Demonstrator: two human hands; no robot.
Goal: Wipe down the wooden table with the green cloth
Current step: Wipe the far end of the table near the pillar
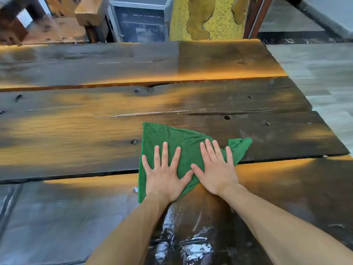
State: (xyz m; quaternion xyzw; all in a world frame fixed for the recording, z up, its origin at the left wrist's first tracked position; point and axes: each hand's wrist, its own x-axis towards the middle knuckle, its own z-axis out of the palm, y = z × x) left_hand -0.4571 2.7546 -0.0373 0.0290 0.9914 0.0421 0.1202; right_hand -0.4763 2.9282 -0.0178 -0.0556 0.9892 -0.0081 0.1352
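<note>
Green cloth (183,150) spread across plank gap, wooden table (76,134), right of centre. Left hand (165,175), right hand (216,172) flat on top, fingers splayed, pressing, gripping nothing. Wet sheen between forearms.

Single head view, wide-angle, looking forward and down from above the near edge of the table (76,131). It is sitting close: both forearms are entering from the bottom, hands landing about mid-frame. Planks are running left to right and bowing with lens distortion. The top strip is catching the far table edge and the floor (315,73) at right.
</note>
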